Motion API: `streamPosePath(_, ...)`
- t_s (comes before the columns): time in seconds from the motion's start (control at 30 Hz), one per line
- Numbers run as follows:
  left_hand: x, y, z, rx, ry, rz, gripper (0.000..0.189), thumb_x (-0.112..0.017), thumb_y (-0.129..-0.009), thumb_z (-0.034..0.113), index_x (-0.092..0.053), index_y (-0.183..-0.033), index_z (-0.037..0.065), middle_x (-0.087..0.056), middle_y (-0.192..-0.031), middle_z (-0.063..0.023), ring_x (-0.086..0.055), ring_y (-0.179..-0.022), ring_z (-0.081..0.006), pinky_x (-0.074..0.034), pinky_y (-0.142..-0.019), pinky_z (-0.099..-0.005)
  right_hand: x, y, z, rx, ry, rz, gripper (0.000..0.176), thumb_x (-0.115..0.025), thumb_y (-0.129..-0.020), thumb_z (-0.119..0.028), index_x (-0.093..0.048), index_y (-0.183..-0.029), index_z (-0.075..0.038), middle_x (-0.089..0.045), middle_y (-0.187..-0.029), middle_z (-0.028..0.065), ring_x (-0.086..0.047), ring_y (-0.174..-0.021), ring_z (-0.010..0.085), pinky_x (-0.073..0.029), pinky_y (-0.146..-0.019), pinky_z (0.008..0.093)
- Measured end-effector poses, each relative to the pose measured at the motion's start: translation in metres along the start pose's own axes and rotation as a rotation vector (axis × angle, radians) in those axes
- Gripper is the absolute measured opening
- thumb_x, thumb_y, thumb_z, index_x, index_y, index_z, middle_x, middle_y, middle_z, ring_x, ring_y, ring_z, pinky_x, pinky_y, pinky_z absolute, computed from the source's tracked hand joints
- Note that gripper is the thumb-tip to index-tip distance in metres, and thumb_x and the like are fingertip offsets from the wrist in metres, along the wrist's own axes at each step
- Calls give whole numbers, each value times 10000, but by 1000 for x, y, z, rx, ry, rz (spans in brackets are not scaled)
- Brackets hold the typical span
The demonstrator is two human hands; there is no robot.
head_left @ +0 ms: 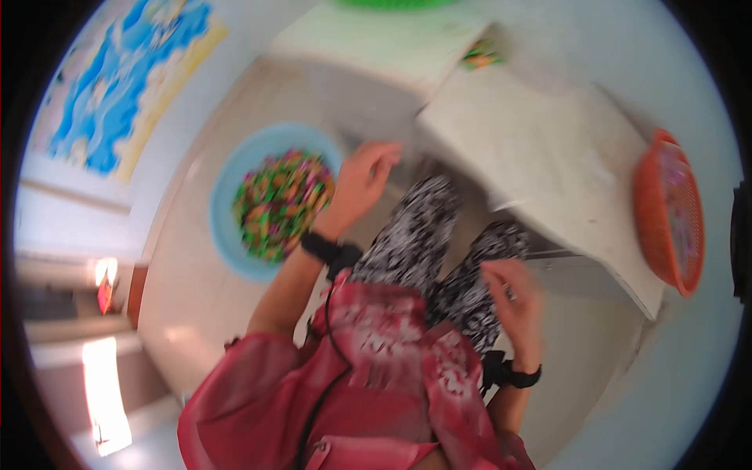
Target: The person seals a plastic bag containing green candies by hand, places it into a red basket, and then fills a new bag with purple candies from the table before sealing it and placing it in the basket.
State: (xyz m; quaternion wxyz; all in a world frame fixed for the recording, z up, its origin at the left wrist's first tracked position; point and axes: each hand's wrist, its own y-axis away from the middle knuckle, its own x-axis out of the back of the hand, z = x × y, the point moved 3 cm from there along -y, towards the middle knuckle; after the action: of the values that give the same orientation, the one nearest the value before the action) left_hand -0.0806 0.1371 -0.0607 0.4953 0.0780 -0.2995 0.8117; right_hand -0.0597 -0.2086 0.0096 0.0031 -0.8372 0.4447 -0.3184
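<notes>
My left hand [364,182] is raised beside the right rim of a light blue basin [223,223], its fingers loosely bent and nothing visible in them. Inside the basin, on the floor, lies a heap of small green, orange and purple pieces [282,205], too blurred to name. My right hand [517,305] hovers over my right knee, smeared by motion. Its fingers look loosely bent and apart, with the patterned trousers [407,235] showing between them. Both wrists wear black straps.
A low whitish table [525,141] stands ahead and to the right, with a few small green and orange pieces [482,56] at its back. An orange-red basket [658,219] sits at its right end. A green container [395,3] shows at the top edge. A blue picture [117,86] hangs left.
</notes>
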Motion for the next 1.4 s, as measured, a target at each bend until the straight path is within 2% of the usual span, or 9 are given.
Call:
streamPosePath(0.07, 39, 16, -23, 162, -34, -23, 274, -633, -1046, 2, -718, -1306, 12, -760, -1212, -137, -784, -1069, -236, -595, -923, -347, -7, -1, -4, 11, -20, -55, 190, -761, -943, 62, -779, -1118, -10, -762, -1014, 131, -740, -870, 280, -578, -745, 349)
streamPosePath(0.27, 148, 99, -112, 368, -437, 113, 228, -719, -948, 94, -776, -1157, 25, -817, -1019, -119, -797, -957, -271, -605, -846, -390, -23, -18, -21, 7, -40, -144, 189, -736, -958, 87, -773, -1128, 13, -769, -1033, 120, -731, -921, 228, -571, -813, 319)
streamPosePath(0.37, 176, 146, -151, 560, -626, 5, 262, -754, -915, 121, -776, -1156, 19, -817, -978, -121, -796, -945, -277, -608, -840, -387, -32, -29, -26, 50, -24, -169, 197, -739, -953, 87, -773, -1131, 9, -768, -1037, 122, -730, -912, 231, -569, -800, 321)
streamPosePath(0.47, 175, 178, -179, 687, -337, -69, 304, -792, -889, 180, -775, -1129, -6, -816, -961, -142, -793, -937, -318, -611, -850, -418, -39, -39, -35, 75, -8, -221, 209, -744, -946, 88, -772, -1135, 4, -765, -1037, 128, -731, -901, 243, -569, -787, 328)
streamPosePath(0.63, 133, 191, -212, 933, -520, -274, 838, -873, -846, 495, -644, -1477, -8, -744, -1329, -234, -727, -1215, -373, -576, -1020, -481, -40, -45, -47, 114, 63, -248, 216, -754, -930, 85, -773, -1126, -2, -761, -1028, 142, -732, -883, 285, -571, -766, 357)
streamPosePath(0.77, 110, 190, -234, 947, -634, -317, 938, -902, -809, 520, -589, -1511, -17, -745, -1321, -231, -704, -1266, -378, -563, -1047, -493, -35, -44, -54, 50, 124, -245, 215, -773, -913, 71, -776, -1112, -10, -762, -1026, 149, -733, -876, 320, -582, -759, 393)
streamPosePath(1.1, 70, 172, -266, 1027, -666, -267, 1471, -1011, -666, 522, -123, -1735, 40, -486, -1492, -397, -603, -1279, -585, -528, -1074, -586, -20, -32, -43, -73, 206, -205, 215, -760, -929, 83, -772, -1125, -5, -761, -1037, 150, -738, -891, 309, -584, -774, 368)
streamPosePath(1.2, 69, 173, -269, 1008, -692, -258, 1488, -1019, -672, 497, -90, -1743, 45, -476, -1497, -387, -600, -1281, -584, -528, -1080, -584, -17, -32, -40, -129, 209, -191, 200, -752, -945, 75, -770, -1129, -2, -759, -1038, 150, -738, -905, 306, -583, -796, 369)
streamPosePath(1.4, 84, 169, -261, 836, -744, -225, 1045, -1031, -676, 404, -400, -1377, -47, -554, -1329, -369, -701, -1072, -527, -611, -914, -544, -8, -25, -28, -188, 245, -171, 172, -740, -967, 60, -765, -1130, 8, -753, -1037, 153, -734, -918, 305, -578, -827, 362)
